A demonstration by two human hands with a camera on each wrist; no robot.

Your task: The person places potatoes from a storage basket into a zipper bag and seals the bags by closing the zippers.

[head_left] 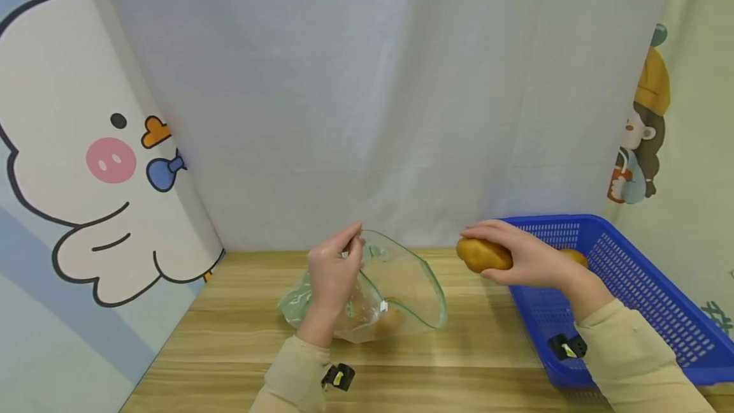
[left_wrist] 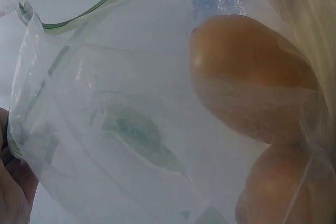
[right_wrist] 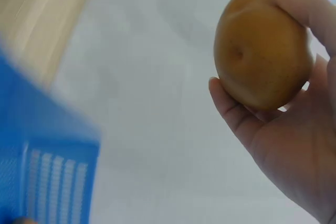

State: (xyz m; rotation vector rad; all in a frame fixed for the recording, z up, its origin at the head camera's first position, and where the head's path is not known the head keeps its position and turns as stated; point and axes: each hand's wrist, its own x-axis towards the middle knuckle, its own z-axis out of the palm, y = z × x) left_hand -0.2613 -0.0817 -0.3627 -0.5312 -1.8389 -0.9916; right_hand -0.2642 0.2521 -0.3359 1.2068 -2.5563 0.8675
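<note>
Plastic, clear and green-rimmed, forms the bag [head_left: 367,303] that rests toward the far edge of the desk [head_left: 459,362], left of the basket [head_left: 654,298]. Our left hand [head_left: 334,268] pinches its rim with thumb and fingers drawn together, probably because such limp film would sag without a raised edge; the mouth gapes toward our right. Inside, low against the desk, sit two potatoes [left_wrist: 252,77], and we judge that their weight steadies the bottom.

Our right hand [head_left: 518,253] holds another potato [head_left: 484,255] above the desk, between the bag and the basket's left edge. Thumb and fingers curve around its sides, a grip that seems to suit the smooth, rounded skin and leaves one end bare. The blue basket stands by the desk's right edge, within easy reach, with one more potato [head_left: 575,257] partly hidden behind our wrist.
</note>
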